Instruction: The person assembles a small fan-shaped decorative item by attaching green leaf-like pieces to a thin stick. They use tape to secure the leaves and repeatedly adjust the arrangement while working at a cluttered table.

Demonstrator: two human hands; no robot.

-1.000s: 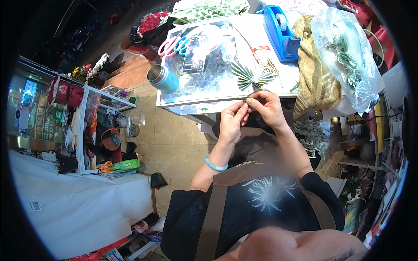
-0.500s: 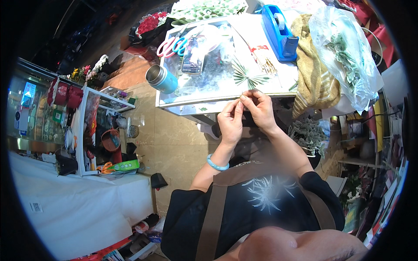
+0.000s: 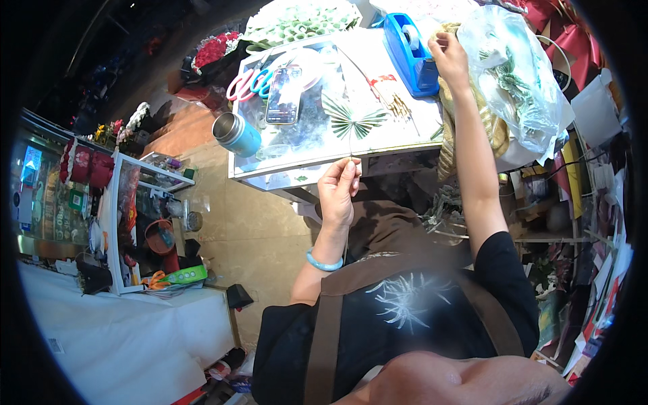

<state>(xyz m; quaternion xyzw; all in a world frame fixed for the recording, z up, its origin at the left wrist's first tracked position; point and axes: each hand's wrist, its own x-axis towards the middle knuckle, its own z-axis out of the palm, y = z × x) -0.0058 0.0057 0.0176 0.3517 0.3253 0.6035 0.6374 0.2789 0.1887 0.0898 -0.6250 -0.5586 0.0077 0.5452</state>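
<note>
A person's left hand (image 3: 336, 196) is near the front edge of a white, brightly lit surface (image 3: 401, 140), thumb and fingertips pinched on the thin stem of a pleated leaf fan (image 3: 354, 123). The fan, green with pale ribs, spreads open just beyond the fingertips, over the surface. A pale blue bracelet (image 3: 324, 261) circles the left wrist. The right hand (image 3: 451, 62) is stretched forward, fingers curled, beside a blue tape dispenser (image 3: 413, 64) and above a mustard towel (image 3: 496, 135); whether it grips anything, I cannot tell. Left of the fan lie a phone (image 3: 283, 101) and, near the left edge, a blue tumbler (image 3: 237, 135) with its steel mouth showing. To the right, a clear plastic bag (image 3: 533, 118) holds green leaves.
</note>
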